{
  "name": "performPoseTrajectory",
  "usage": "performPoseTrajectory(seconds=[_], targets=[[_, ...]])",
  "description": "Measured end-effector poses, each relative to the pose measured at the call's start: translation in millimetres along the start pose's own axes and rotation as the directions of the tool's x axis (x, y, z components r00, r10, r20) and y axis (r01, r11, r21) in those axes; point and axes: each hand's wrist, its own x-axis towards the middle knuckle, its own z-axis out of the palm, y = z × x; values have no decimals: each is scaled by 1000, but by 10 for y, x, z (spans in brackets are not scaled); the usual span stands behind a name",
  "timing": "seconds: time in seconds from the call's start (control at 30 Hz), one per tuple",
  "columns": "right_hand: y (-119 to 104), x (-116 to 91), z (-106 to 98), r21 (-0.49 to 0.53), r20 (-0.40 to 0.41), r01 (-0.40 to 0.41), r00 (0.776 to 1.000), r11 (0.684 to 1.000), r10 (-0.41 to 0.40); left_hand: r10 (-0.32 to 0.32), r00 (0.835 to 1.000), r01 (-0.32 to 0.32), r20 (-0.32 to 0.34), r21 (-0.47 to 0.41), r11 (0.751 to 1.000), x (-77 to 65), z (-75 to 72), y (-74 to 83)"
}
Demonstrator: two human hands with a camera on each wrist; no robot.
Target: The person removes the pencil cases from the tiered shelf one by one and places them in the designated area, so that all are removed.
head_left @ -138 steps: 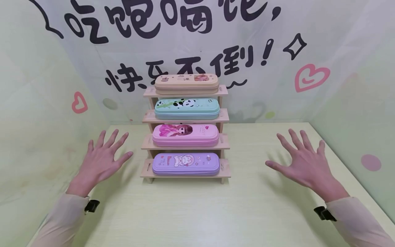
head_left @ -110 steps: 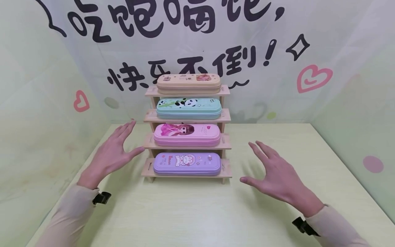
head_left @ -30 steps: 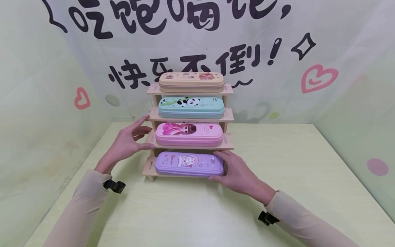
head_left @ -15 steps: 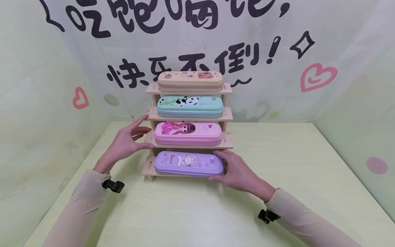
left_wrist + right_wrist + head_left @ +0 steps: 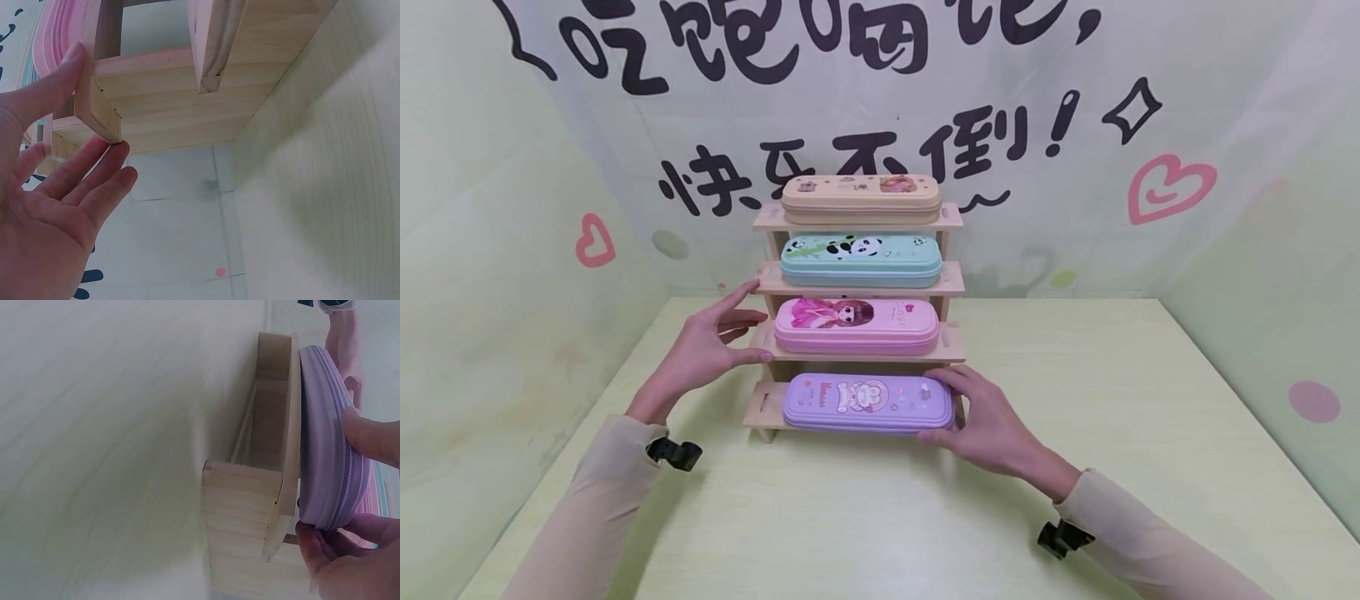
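Observation:
A light wooden rack [image 5: 763, 404] rises in steps, with one zippered pencil case on each tier. My right hand [image 5: 996, 429] grips the right end of the purple pencil case [image 5: 865, 404] on the lowest tier; in the right wrist view its thumb is on one side of the case [image 5: 322, 437] and the fingers on the other. My left hand [image 5: 700, 346] holds the rack's left side, thumb at the pink case's tier and fingers against the end of the board [image 5: 103, 115]. Above are the pink pencil case [image 5: 895, 333], the teal panda one [image 5: 861, 271] and the beige one [image 5: 861, 207].
The rack stands on a pale wood table [image 5: 850, 517]. Behind it hangs a white backdrop [image 5: 1037, 192] with black lettering and pink hearts. Pale green panels [image 5: 497, 333] close off the left and right sides.
From apart, both hands have come in to the rack and the purple case. In the last half second the purple case has shifted a little right and toward me with my right hand.

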Motion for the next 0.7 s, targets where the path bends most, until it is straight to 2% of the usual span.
performPoseTrajectory(seconds=[0.37, 0.7], targets=[[90, -184, -276, 40, -7, 47, 999, 998, -46, -13, 1000, 13, -11, 21, 1000, 2, 13, -50], [248, -393, -741, -18, -43, 104, 994, 994, -104, -4, 1000, 4, -6, 17, 1000, 12, 9, -42]])
